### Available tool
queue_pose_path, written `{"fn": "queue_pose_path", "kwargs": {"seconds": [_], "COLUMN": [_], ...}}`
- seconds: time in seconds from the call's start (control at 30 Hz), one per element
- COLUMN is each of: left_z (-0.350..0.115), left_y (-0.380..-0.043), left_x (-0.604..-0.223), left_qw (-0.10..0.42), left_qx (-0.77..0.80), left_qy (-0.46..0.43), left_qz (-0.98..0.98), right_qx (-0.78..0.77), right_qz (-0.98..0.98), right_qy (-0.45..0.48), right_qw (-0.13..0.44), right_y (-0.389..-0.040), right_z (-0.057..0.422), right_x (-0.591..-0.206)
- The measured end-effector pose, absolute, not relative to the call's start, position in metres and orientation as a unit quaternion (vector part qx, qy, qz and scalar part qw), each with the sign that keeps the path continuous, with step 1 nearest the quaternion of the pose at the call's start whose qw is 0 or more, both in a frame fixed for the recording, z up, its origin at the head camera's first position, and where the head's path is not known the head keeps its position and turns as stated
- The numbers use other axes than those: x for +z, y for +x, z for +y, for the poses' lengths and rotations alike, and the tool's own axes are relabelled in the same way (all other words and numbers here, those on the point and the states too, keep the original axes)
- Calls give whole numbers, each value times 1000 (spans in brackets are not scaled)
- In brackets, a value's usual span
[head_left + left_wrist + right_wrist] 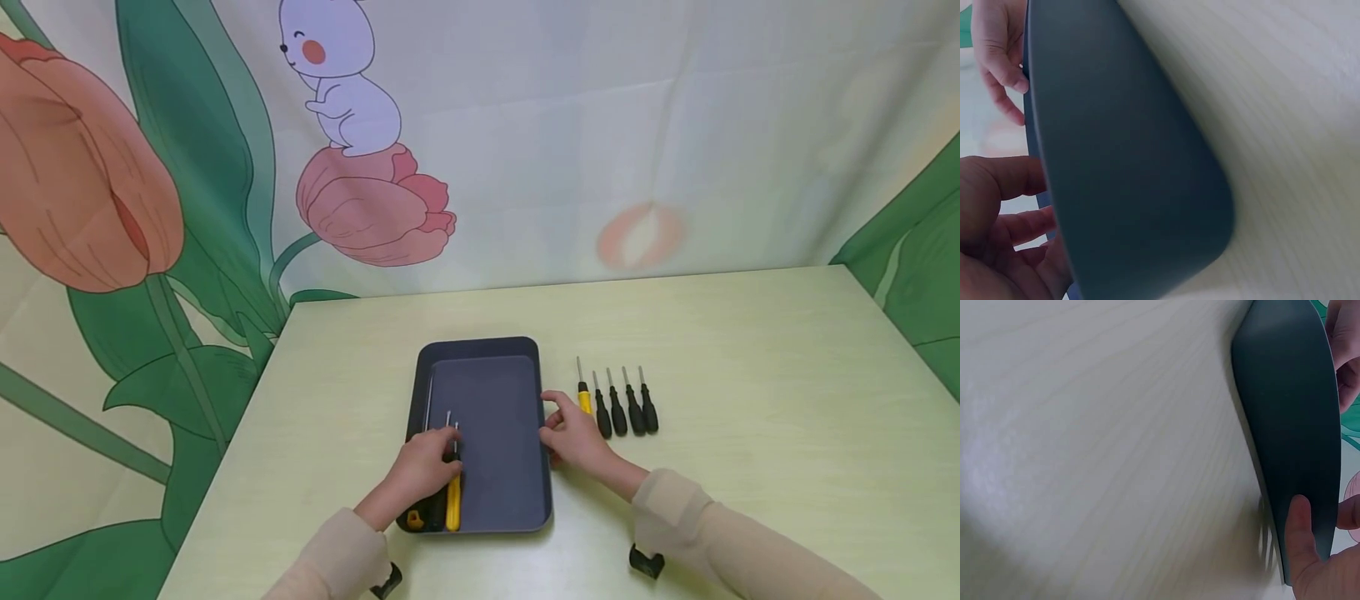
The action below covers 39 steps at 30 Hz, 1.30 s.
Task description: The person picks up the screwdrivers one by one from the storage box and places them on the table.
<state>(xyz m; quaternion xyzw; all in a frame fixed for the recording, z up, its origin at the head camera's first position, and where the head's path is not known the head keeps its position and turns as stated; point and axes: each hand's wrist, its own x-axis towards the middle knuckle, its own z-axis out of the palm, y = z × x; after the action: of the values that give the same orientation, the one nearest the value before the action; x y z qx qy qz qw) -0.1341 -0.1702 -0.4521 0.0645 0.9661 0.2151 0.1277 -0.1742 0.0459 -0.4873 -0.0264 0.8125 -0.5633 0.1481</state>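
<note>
– what was seen behind the table (pixel 750 350)?
– a pale cloth (pixel 525 125) was seen there, lightly creased and printed with oversized plants.
– how was its left side filled?
– a large orange tulip (pixel 82 167) was set among broad green leaves (pixel 195 125), and beside them a white cartoon animal (pixel 363 108) was shown seated on a pink flower (pixel 367 204).
– and how was the right side treated?
– a blurred pinkish patch (pixel 615 237) was printed low, just above the table's far edge, and the outer border was taken up by green foliage (pixel 933 275).
– how was the table lit?
– a soft, pale sheen (pixel 994 459) was cast over its light wood grain (pixel 1116 425).
</note>
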Motion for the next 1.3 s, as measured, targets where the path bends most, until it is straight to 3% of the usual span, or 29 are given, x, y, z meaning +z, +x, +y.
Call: {"fn": "queue_pose_path", "kwargs": {"seconds": [0.53, 0.97, 1.3], "left_z": [-168, -169, -171], "left_y": [-136, -140, -139], "left_x": [-459, -462, -459], "left_qw": [130, 164, 148], "left_qx": [207, 244, 303], "left_qy": [40, 20, 28], "left_qz": [969, 955, 941], "right_qx": [-564, -562, -556], "right_qz": [811, 812, 817], "right_qy": [-24, -24, -28], "right_qw": [154, 156, 149], "right_y": [-173, -172, -173], "right_z": [46, 46, 47], "right_x": [-487, -486, -486]}}
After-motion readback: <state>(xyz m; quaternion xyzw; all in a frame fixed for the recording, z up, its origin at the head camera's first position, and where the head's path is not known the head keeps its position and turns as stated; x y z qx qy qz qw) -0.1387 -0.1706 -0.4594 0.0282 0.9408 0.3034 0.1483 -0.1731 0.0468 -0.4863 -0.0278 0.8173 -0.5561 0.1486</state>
